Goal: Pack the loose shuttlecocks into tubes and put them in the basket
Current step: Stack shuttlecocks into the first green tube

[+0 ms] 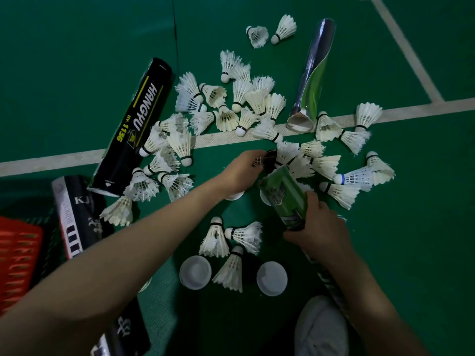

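Shuttlecocks (257, 104) lie scattered in a loose heap across the green court floor (77, 47), straddling a white line (51, 160), in your head view. Your right hand (317, 232) is clenched around a green tube (285, 196), which tilts with its open end up toward the heap. Your left hand (243, 173) reaches to that open end, fingers pinched on a dark shuttlecock (270, 160) right at the tube's mouth. A black tube marked HANGYU (133, 127) lies on the floor left of the heap, and a dark blue and green tube (312, 75) lies beyond it with its open end toward you. Two white caps (195, 272) rest on the floor near you, with three shuttlecocks between and just above them. At the far left, part of a red basket (18, 255) shows, with a black and white tube (77, 217) beside it.
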